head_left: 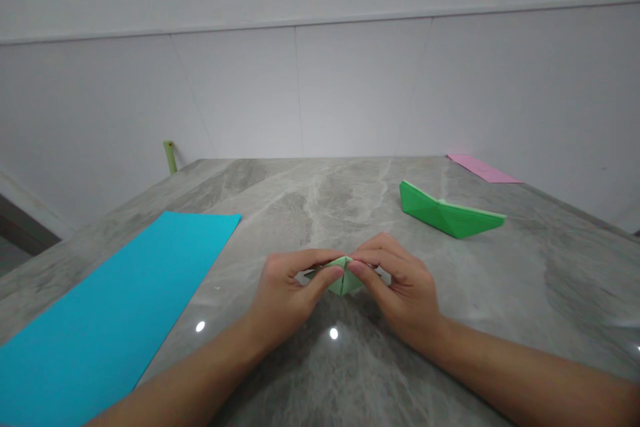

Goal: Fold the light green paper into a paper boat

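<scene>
A small piece of folded pale green paper (343, 283) is held just above the table, a little right of the view's middle. My left hand (290, 287) pinches its left side between thumb and fingers. On the other side, my right hand (400, 283) grips it the same way, and both thumbs nearly meet at a crease down its centre. The fingers hide much of the paper's outer ends. Beyond my right hand stands a bright green folded paper boat (453, 213), apart from both hands.
A large blue sheet (130, 307) lies along the left of the grey marbled table (310, 200). Pink paper (483, 169) rests at the far right edge. A white wall (350, 87) rises behind the table, and a yellow-green strip (171, 157) shows past its far left corner.
</scene>
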{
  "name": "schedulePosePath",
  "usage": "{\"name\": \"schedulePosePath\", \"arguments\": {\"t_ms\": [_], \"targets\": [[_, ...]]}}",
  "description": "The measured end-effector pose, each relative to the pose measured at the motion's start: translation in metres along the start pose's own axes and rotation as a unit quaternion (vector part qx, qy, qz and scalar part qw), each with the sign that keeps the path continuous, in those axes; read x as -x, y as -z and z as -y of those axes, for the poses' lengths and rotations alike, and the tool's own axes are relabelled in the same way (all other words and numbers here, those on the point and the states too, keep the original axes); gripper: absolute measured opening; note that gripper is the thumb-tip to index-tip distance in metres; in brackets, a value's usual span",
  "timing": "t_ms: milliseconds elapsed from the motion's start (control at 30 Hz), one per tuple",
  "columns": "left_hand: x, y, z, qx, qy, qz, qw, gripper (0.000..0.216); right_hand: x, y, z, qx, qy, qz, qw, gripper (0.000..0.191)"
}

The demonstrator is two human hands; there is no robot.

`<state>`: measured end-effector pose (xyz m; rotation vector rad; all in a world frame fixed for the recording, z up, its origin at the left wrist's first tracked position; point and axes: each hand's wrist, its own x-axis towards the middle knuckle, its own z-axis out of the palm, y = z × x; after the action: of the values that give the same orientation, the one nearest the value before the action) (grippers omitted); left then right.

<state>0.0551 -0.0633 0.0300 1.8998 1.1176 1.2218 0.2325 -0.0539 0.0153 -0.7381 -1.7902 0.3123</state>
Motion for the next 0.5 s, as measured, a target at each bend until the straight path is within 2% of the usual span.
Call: {"name": "schedulePosePath", "arguments": {"t_ms": [100, 267, 500], "targets": [[0.0012, -0.0004, -0.0007, -0.017, -0.038, -0.030, 0.999, 0.015, 0.0000, -0.0006, 0.0014, -0.012, 0.010, -0.001, 1.000, 0.007], [0.0018, -0.0011, -0.0007, -0.027, -0.060, -0.062, 0.996, 0.009, 0.0022, -0.0014, 0.0001, -0.008, -0.023, -0.005, 1.000, 0.007], [0.0033, 0.0000, -0.0035, -0.034, -0.120, -0.066, 0.990, 0.010, 0.0021, -0.0010, 0.0025, -0.027, 0.019, 0.011, 0.999, 0.008]]}}
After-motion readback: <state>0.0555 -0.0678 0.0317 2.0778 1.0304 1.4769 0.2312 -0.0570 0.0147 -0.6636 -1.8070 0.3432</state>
